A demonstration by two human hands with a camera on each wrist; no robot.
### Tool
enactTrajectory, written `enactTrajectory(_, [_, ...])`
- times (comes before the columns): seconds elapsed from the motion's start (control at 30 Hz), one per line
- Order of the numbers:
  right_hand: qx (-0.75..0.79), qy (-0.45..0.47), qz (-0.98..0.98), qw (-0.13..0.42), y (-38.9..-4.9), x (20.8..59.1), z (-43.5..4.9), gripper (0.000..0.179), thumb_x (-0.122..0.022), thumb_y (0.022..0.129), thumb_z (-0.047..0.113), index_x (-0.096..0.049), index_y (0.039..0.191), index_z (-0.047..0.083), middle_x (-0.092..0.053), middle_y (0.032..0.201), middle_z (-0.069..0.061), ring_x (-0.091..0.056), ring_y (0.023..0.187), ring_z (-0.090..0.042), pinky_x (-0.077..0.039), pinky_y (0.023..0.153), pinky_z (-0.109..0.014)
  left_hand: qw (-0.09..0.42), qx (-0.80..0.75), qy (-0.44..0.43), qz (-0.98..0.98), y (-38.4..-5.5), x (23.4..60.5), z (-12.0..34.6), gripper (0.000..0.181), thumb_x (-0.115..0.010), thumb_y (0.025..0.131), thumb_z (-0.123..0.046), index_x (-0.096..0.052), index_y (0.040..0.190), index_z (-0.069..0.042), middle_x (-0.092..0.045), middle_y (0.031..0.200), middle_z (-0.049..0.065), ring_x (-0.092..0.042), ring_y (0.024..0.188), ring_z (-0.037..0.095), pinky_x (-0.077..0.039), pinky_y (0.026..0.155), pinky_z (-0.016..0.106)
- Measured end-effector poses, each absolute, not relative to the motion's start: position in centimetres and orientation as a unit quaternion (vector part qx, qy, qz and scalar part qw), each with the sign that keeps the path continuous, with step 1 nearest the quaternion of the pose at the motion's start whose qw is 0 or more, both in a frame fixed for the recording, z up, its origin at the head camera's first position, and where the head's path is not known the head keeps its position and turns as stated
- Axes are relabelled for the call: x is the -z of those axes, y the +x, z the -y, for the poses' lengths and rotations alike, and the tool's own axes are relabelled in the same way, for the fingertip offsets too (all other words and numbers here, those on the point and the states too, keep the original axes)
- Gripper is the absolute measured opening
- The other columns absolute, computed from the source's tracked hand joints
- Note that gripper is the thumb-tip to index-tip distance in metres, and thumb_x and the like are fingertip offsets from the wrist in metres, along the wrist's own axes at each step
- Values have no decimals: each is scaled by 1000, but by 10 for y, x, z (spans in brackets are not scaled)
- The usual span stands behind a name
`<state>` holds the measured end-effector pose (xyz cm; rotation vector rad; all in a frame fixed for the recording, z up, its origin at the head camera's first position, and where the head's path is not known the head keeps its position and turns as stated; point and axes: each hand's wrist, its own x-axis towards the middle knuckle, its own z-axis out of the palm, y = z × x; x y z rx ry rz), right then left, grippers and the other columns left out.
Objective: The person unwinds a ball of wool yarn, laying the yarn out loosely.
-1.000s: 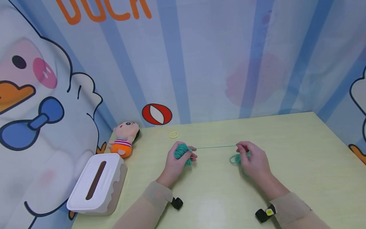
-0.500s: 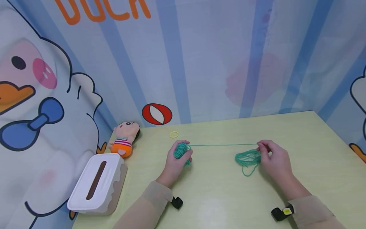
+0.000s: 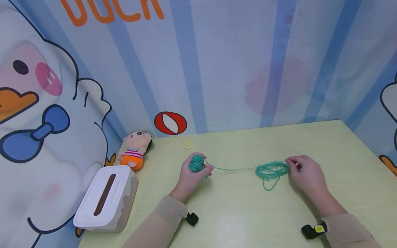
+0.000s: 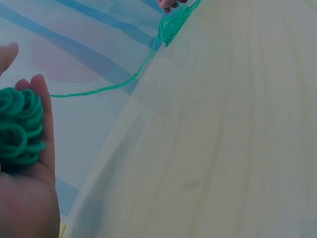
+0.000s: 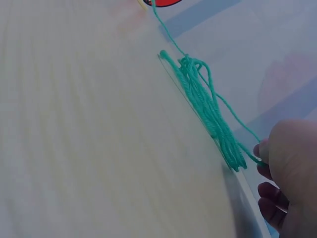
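A wound ball of green yarn (image 3: 196,164) sits in my left hand (image 3: 190,177), gripped between thumb and fingers. In the left wrist view its coiled loops (image 4: 20,124) lie against the palm. One slack strand (image 3: 226,169) runs from the ball across to a loose heap of green yarn (image 3: 270,170) on the table. To the right of that heap, my right hand (image 3: 307,174) pinches a strand of the yarn between thumb and forefinger. The right wrist view shows the strand (image 5: 250,154) leading from the heap (image 5: 208,109) to those fingertips.
A white tissue box (image 3: 103,199) stands at the table's left edge, with a small plush doll (image 3: 134,151) behind it. A yellow ring (image 3: 189,145) lies beyond my left hand. The table (image 3: 229,213) ends at a printed curtain (image 3: 223,69).
My right hand has moved right, drawing the strand out, then slightly lower. The strand between my hands went from taut to slack. The heap came into fuller view; my left hand stayed nearly in place.
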<state>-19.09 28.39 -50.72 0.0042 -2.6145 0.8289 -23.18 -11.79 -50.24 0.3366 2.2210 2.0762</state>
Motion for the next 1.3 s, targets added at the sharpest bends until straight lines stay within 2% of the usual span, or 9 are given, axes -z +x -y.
enactTrajectory(0.2, [-294, -1, 939, 179, -191, 506, -276, 20, -76, 102, 15, -81, 114, -1, -72, 108, -23, -67, 88, -34, -51, 72, -39, 34, -667, 112, -736, -231, 503, 118, 42, -82, 102, -32, -58, 127, -9, -70, 98, 2, -74, 82, 18, -61, 82, 26])
enactTrajectory(0.4, [-339, 57, 898, 275, -192, 502, -245, 15, -72, 100, 7, -80, 112, 1, -76, 107, -18, -66, 95, -34, -48, 80, -36, 40, -678, 115, -725, -233, 503, 117, 36, -76, 106, -21, -56, 132, -6, -67, 103, 4, -71, 81, 20, -62, 79, 26])
enactTrajectory(0.5, [-355, 130, 877, 297, -194, 505, -217, 16, -73, 99, 4, -79, 114, 2, -80, 109, -13, -71, 100, -32, -55, 85, -37, 48, -688, 116, -715, -232, 504, 117, 36, -71, 109, -19, -54, 137, -5, -65, 103, 4, -69, 81, 22, -64, 80, 27])
enactTrajectory(0.63, [-385, 199, 869, 238, -195, 505, -174, 25, -71, 104, 8, -76, 127, 4, -81, 125, -10, -77, 113, -34, -63, 97, -50, 52, -697, 129, -704, -231, 504, 116, 43, -66, 113, -29, -52, 142, -1, -64, 98, 5, -67, 81, 21, -64, 80, 28])
enactTrajectory(0.73, [-409, 220, 868, 174, -195, 503, -143, 33, -68, 109, 15, -71, 141, 6, -78, 138, -9, -74, 128, -37, -59, 109, -57, 49, -701, 150, -695, -230, 504, 116, 52, -61, 114, -38, -50, 144, 3, -63, 97, 6, -67, 81, 20, -64, 80, 28])
enactTrajectory(0.83, [-423, 227, 867, 132, -196, 500, -117, 42, -67, 111, 20, -65, 149, 6, -76, 143, -7, -71, 136, -36, -56, 114, -56, 50, -705, 164, -689, -229, 503, 116, 49, -58, 115, -41, -53, 142, 0, -63, 95, 6, -66, 80, 19, -64, 81, 28])
enactTrajectory(0.97, [-430, 212, 872, 93, -201, 498, -94, 46, -69, 110, 24, -64, 151, 4, -81, 131, -7, -77, 124, -31, -61, 108, -52, 50, -703, 168, -690, -229, 503, 118, 45, -55, 116, -38, -55, 142, -2, -63, 92, 6, -67, 78, 18, -63, 80, 27])
enactTrajectory(1.17, [-421, 196, 877, 120, -202, 497, -88, 21, -75, 106, 18, -82, 122, 9, -85, 105, -4, -81, 95, -19, -66, 84, -36, 54, -710, 157, -685, -230, 503, 117, 48, -58, 115, -38, -53, 140, 3, -65, 92, 9, -68, 78, 20, -64, 80, 28])
enactTrajectory(1.3, [-428, 187, 869, 164, -200, 493, -99, 15, -74, 106, 15, -83, 116, 10, -84, 93, 0, -77, 82, -15, -57, 65, -24, 59, -724, 157, -670, -231, 504, 116, 36, -60, 115, -37, -54, 131, -5, -72, 115, 24, -77, 90, 18, -68, 88, 32])
